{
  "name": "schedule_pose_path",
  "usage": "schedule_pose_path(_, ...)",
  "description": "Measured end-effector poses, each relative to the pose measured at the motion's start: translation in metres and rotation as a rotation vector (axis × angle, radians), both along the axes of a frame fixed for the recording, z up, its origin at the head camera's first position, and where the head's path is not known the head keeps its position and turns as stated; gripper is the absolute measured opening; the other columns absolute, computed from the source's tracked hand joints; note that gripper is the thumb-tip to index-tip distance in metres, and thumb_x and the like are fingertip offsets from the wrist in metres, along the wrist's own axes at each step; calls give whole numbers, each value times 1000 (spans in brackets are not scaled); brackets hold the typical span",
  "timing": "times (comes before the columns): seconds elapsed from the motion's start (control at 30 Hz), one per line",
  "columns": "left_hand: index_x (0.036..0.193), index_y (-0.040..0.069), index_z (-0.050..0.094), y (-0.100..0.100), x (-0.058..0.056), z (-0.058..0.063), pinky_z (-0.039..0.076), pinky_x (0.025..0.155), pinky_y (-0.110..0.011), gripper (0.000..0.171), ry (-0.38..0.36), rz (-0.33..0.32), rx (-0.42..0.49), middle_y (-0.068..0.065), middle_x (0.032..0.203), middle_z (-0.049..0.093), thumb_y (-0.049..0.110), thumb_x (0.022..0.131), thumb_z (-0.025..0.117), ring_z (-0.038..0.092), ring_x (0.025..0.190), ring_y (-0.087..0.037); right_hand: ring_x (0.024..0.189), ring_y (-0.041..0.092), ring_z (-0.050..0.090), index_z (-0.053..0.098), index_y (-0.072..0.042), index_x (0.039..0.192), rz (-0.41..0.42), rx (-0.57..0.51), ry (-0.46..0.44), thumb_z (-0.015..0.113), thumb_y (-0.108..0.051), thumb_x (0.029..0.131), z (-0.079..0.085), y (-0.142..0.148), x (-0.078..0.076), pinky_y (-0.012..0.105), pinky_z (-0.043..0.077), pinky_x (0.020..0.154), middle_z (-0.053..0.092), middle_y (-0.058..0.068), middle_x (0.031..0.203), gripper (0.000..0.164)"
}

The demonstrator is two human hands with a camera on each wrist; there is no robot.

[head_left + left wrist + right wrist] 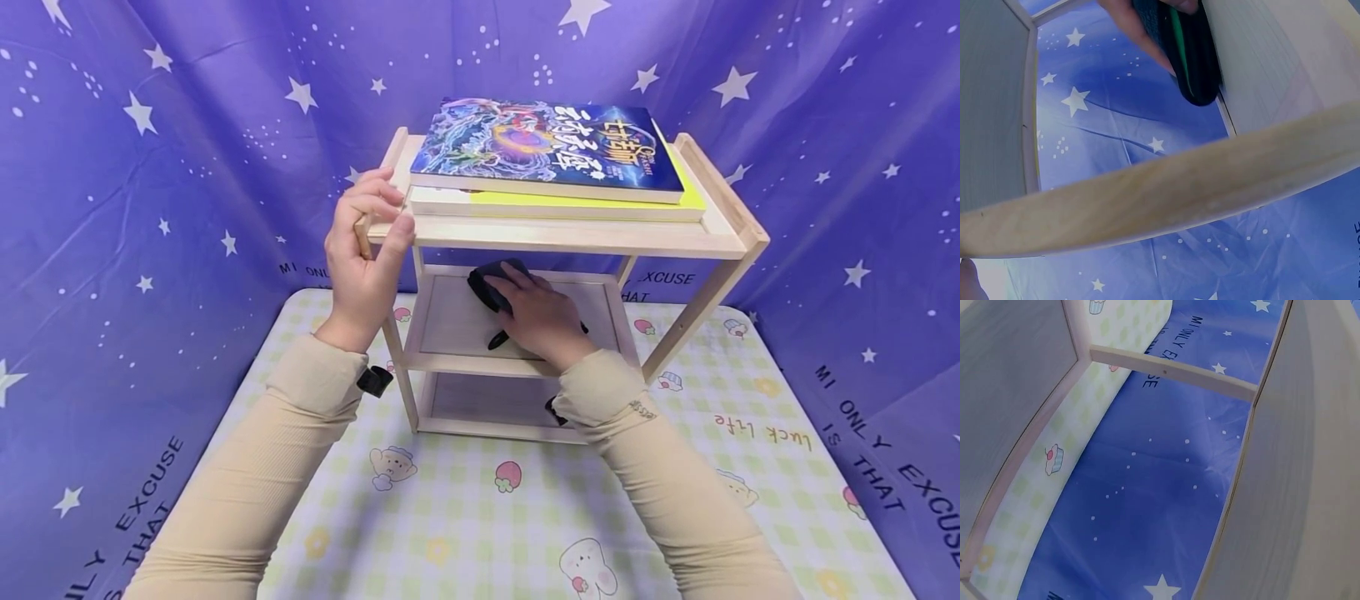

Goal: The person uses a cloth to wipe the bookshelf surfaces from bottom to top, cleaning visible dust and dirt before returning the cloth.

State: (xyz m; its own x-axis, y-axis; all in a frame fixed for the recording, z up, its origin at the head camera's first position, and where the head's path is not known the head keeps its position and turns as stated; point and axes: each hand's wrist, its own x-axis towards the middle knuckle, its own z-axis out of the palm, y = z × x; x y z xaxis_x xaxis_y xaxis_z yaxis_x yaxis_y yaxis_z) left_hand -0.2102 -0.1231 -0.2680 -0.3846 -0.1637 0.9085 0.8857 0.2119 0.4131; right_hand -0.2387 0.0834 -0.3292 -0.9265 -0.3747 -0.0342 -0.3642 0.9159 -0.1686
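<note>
A pale wooden three-tier shelf (540,237) stands on the table. My left hand (363,250) grips the left end of its top board, the thumb along the front edge. Inside the middle tier (450,329), my right hand (549,321) holds a black, rounded, pad-like object (487,285) against the board. In the left wrist view this object (1200,75) shows a green strip along its side; I cannot tell its kind. A small dark strip (497,339) lies beside the right hand. The right wrist view shows shelf boards and a side bar (1172,370), no hand.
Two books lie stacked on the top tier: a blue illustrated one (540,150) over a yellow-and-white one (570,207). The bottom tier (487,402) sits low over the checkered tablecloth (450,517). Purple starry curtain (225,100) hangs at the back and both sides.
</note>
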Motion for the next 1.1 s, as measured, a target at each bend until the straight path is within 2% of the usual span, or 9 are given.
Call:
schedule_pose_path(0.17, 89, -9, 51, 0, -1, 1, 38, 115, -44, 37, 5, 2, -2, -29, 98, 59, 26, 90, 61, 55, 127, -34, 149, 35, 28, 29, -33, 156, -51, -1, -19, 47, -32, 101, 1, 6, 0, 56, 55, 85, 14, -5, 167, 58)
schedule_pose_path(0.5, 89, -9, 51, -1, 0, 0, 38, 115, -44, 35, 3, 4, -2, -28, 99, 59, 24, 90, 61, 54, 128, -34, 146, 38, 32, 33, -28, 155, -117, -16, 4, 48, -28, 99, 2, 16, 2, 51, 56, 74, 19, -1, 166, 58)
schedule_pose_path(0.6, 90, -9, 51, -1, 0, 0, 37, 116, -44, 35, 2, 4, -2, -28, 99, 59, 25, 90, 61, 54, 128, -34, 145, 40, 34, 33, -26, 155, -139, -12, 17, 48, -27, 99, 3, 19, 3, 53, 56, 73, 21, 2, 166, 59)
schedule_pose_path(0.8, 89, -9, 51, 0, 0, 0, 37, 116, -44, 38, 2, 6, -3, -28, 99, 59, 27, 90, 62, 54, 128, -34, 140, 44, 39, 33, -22, 155, -178, 0, 42, 48, -24, 98, 2, 26, 2, 61, 54, 81, 23, 6, 165, 59)
schedule_pose_path(1.1, 89, -9, 51, 0, 0, 0, 38, 115, -44, 41, 6, 12, -2, -28, 98, 59, 31, 91, 62, 55, 127, -33, 137, 46, 40, 31, -23, 156, -244, 19, 45, 46, -24, 98, 1, 35, 1, 66, 47, 92, 21, 7, 165, 60)
